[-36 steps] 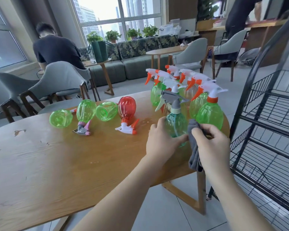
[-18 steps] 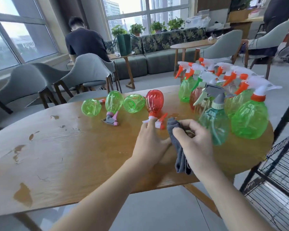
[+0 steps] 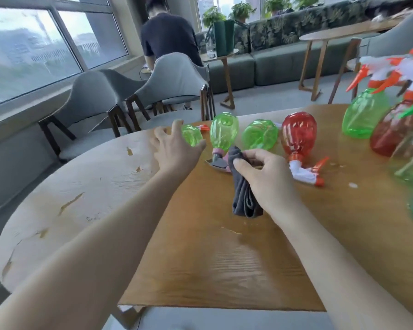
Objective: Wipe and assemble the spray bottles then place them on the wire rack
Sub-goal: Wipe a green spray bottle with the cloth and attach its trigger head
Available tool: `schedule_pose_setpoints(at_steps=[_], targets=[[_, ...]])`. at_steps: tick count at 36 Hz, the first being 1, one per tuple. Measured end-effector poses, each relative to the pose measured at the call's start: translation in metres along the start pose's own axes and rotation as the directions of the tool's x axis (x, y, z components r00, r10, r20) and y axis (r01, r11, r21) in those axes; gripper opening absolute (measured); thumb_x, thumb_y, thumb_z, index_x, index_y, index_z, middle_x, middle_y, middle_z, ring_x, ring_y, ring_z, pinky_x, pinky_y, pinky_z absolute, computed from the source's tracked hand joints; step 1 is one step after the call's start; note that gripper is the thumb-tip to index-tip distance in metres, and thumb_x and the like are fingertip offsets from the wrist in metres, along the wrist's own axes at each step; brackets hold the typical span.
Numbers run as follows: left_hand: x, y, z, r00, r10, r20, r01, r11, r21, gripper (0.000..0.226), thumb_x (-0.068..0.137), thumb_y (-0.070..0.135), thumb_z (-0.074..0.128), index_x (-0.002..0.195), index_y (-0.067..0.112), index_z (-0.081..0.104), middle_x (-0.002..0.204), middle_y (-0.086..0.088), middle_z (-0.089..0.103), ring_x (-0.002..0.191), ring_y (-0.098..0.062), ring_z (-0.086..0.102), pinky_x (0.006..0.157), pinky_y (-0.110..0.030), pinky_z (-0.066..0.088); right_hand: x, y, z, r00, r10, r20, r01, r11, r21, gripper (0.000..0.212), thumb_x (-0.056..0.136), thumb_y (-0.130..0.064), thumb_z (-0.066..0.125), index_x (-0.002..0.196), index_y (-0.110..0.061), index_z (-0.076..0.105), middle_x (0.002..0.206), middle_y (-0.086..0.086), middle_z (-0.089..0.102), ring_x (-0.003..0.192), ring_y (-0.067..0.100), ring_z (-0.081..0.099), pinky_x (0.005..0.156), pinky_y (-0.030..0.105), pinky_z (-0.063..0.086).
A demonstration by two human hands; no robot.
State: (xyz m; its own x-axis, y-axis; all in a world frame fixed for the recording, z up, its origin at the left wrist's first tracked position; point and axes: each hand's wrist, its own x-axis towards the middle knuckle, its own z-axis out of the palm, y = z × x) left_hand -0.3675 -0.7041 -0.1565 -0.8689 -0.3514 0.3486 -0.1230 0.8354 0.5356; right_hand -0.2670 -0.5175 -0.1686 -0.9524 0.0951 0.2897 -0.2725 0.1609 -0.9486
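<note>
**Left hand at a loose green bottle, cloth in the right**

Wooden table (image 3: 200, 258) filled the view, its left part pale and worn. Assembled spray bottles (image 3: 365, 115) stood bunched at the right edge. Along the far side lay a red bottle (image 3: 298, 134) with white sprayer, two green ones, and a small green bottle (image 3: 191, 134). Left hand (image 3: 174, 151) reached that small bottle, fingers spread, not yet gripping. Right hand (image 3: 262, 177) clutched a dark grey cloth (image 3: 244, 198), hanging to the tabletop.

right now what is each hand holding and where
Right hand pinches the grey cloth at its upper end; left hand holds nothing.
</note>
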Motion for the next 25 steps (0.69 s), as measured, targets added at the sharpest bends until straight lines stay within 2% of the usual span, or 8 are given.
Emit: schedule_pose_setpoints(at_steps=[3, 8, 12, 14, 18, 20, 22, 25], targets=[[0.028, 0.003, 0.008, 0.993, -0.103, 0.049, 0.103, 0.995, -0.011, 0.076, 0.086, 0.065, 0.070, 0.149, 0.032, 0.041, 0.150, -0.017, 0.033, 0.136, -0.042, 0.035, 0.107, -0.053, 0.039, 0.005, 0.008, 0.000, 1.000, 0.016, 0.015, -0.015, 1.000, -0.020, 0.014, 0.096, -0.022, 0.070, 0.087, -0.034, 0.070, 0.074, -0.019, 0.071, 0.073, -0.004, 0.066, 0.064, 0.014, 0.050], [0.065, 0.002, 0.023, 0.933, -0.294, 0.207, 0.335, 0.920, -0.202, 0.112, 0.073, 0.081, 0.069, 0.158, 0.021, 0.029, 0.151, -0.017, 0.042, 0.133, -0.041, 0.049, 0.104, -0.052, 0.050, 0.005, 0.014, -0.002, 0.998, 0.040, 0.049, -0.039, 0.999, -0.018, 0.012, 0.096, -0.022, 0.070, 0.088, -0.031, 0.072, 0.075, -0.022, 0.071, 0.074, -0.005, 0.067, 0.064, 0.011, 0.050], [0.084, -0.013, 0.030, 0.827, -0.379, 0.416, 0.523, 0.790, -0.319, 0.135, 0.041, 0.079, 0.078, 0.154, 0.019, 0.035, 0.148, -0.009, 0.048, 0.122, -0.036, 0.057, 0.069, -0.041, 0.058, 0.002, 0.014, -0.002, 0.996, 0.055, 0.065, -0.052, 0.998, -0.042, 0.009, 0.096, -0.025, 0.070, 0.090, -0.030, 0.073, 0.079, -0.020, 0.072, 0.077, -0.001, 0.067, 0.063, 0.012, 0.050], [0.090, -0.026, 0.036, 0.813, -0.382, 0.439, 0.556, 0.734, -0.390, 0.126, 0.043, 0.074, 0.079, 0.150, 0.020, 0.040, 0.142, -0.006, 0.049, 0.117, -0.033, 0.057, 0.060, -0.038, 0.054, 0.000, 0.013, -0.002, 0.996, 0.061, 0.061, -0.058, 0.998, -0.039, 0.007, 0.096, -0.024, 0.071, 0.091, -0.027, 0.074, 0.076, -0.015, 0.072, 0.076, -0.002, 0.067, 0.060, 0.008, 0.047], [0.080, -0.039, 0.035, 0.827, -0.385, 0.409, 0.561, 0.610, -0.560, 0.121, 0.037, 0.080, 0.077, 0.140, 0.023, 0.049, 0.128, -0.006, 0.059, 0.107, -0.027, 0.062, 0.080, -0.041, 0.059, -0.006, 0.009, -0.006, 0.996, 0.057, 0.068, -0.056, 0.998, -0.024, 0.006, 0.096, -0.022, 0.070, 0.095, -0.022, 0.076, 0.080, -0.013, 0.073, 0.076, -0.001, 0.067, 0.060, 0.007, 0.047], [0.060, -0.039, 0.027, 0.838, -0.362, 0.409, 0.545, 0.507, -0.668, 0.114, 0.041, 0.075, 0.078, 0.138, 0.023, 0.050, 0.125, -0.007, 0.061, 0.106, -0.025, 0.064, 0.071, -0.036, 0.059, -0.010, 0.006, -0.010, 0.995, 0.051, 0.083, -0.051, 0.999, 0.002, 0.006, 0.097, -0.021, 0.070, 0.097, -0.021, 0.076, 0.082, -0.012, 0.073, 0.076, -0.003, 0.067, 0.062, 0.007, 0.047], [0.026, -0.030, 0.008, 0.863, -0.301, 0.405, 0.500, 0.399, -0.769, 0.102, 0.051, 0.064, 0.084, 0.139, 0.023, 0.050, 0.125, -0.008, 0.061, 0.106, -0.025, 0.066, 0.065, -0.031, 0.060, -0.014, 0.003, -0.017, 0.993, 0.045, 0.105, -0.050, 0.998, 0.040, 0.007, 0.097, -0.021, 0.069, 0.100, -0.024, 0.075, 0.083, -0.014, 0.074, 0.078, -0.005, 0.068, 0.065, 0.007, 0.048], [-0.025, -0.020, -0.018, 0.906, -0.135, 0.401, 0.422, 0.198, -0.885, 0.077, 0.074, 0.034, 0.088, 0.140, 0.019, 0.050, 0.125, -0.012, 0.064, 0.101, -0.026, 0.072, 0.072, -0.034, 0.061, -0.019, -0.002, -0.029, 0.996, 0.028, 0.082, -0.034, 0.996, 0.084, 0.008, 0.097, -0.021, 0.070, 0.100, -0.027, 0.075, 0.086, -0.021, 0.074, 0.082, -0.002, 0.069, 0.069, 0.009, 0.050]])
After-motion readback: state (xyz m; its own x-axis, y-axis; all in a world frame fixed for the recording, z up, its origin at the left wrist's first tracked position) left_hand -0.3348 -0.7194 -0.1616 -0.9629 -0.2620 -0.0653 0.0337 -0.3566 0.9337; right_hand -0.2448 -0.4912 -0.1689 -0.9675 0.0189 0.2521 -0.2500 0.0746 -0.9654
